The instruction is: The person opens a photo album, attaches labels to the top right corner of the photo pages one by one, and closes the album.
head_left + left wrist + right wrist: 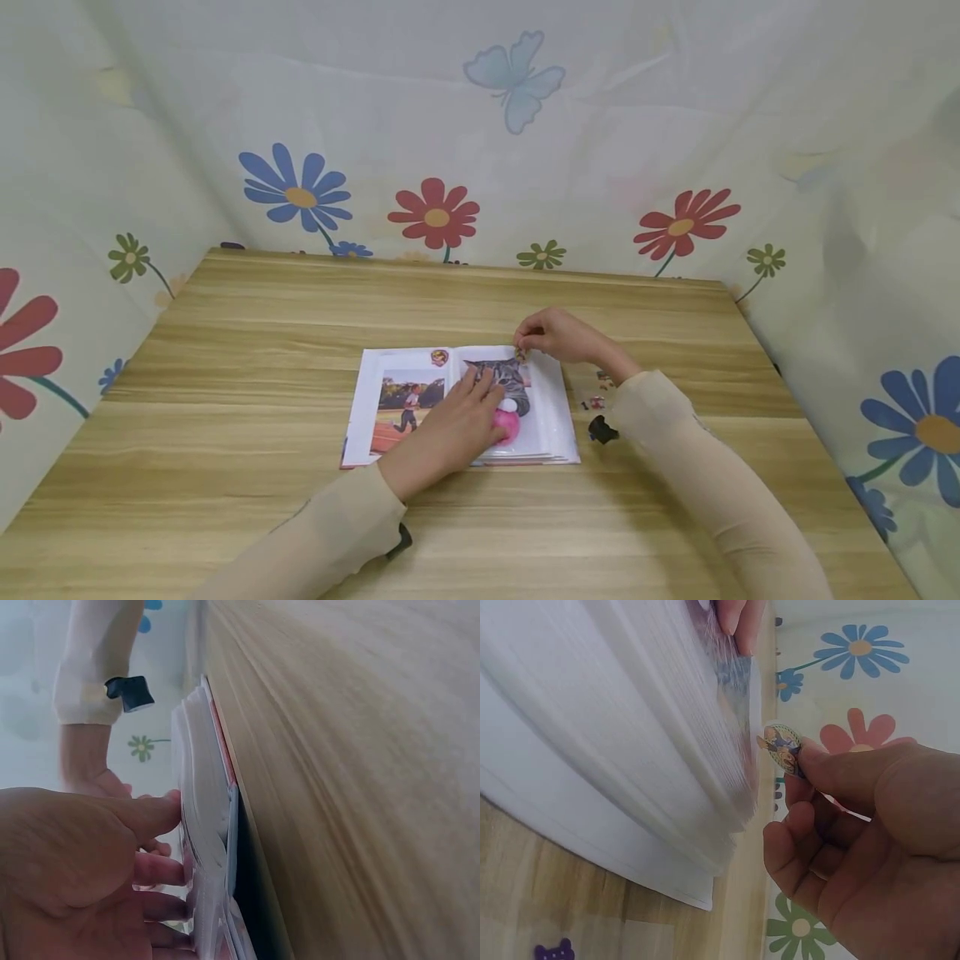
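An open photo album (553, 417) lies on the wooden table. My left hand (461, 417) rests with spread, straight fingers on its right page, over a photo of a tabby cat (510, 379) with a pink round shape. In the left wrist view, those fingertips touch the page beside the stacked page edges. My right hand (564, 335) is at the upper right corner of that page, pinching a small oval sticker (782, 746) with coloured figures between thumb and index finger. The sticker stands just off the page edge in the right wrist view.
The left page holds a photo of a runner (408, 404) and a round red-and-yellow sticker (438, 357). Several small loose stickers (597, 402) lie right of the album, under the right forearm. A flower-printed curtain (375, 108) surrounds the table.
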The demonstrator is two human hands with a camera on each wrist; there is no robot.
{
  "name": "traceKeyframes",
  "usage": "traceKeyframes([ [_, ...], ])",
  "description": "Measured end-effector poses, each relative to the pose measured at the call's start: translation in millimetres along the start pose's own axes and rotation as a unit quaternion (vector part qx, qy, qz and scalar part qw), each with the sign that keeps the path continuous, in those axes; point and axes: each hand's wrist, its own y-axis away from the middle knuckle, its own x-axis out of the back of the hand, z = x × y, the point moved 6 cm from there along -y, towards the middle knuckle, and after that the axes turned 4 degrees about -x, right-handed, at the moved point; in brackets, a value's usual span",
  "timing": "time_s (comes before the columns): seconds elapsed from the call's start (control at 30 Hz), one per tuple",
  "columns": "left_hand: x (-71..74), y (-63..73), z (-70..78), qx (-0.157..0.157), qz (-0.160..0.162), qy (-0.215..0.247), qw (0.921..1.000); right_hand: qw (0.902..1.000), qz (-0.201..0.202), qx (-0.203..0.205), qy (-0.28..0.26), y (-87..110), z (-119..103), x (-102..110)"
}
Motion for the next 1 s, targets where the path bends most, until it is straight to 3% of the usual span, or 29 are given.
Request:
traceKeyframes([
  [0.4, 0.7, -0.8, 0.4, 0.000, -0.001, -0.001, 1.0000, 0.9999, -0.011, -0.004, 0.004, -8.4, 4.1, -4.8],
  [1.0, 1.3, -1.9, 0.8, 0.004, -0.001, -0.007, 1.0000, 0.9992, 0.034, -0.016, -0.013, -13.1, 17.0, -13.8],
])
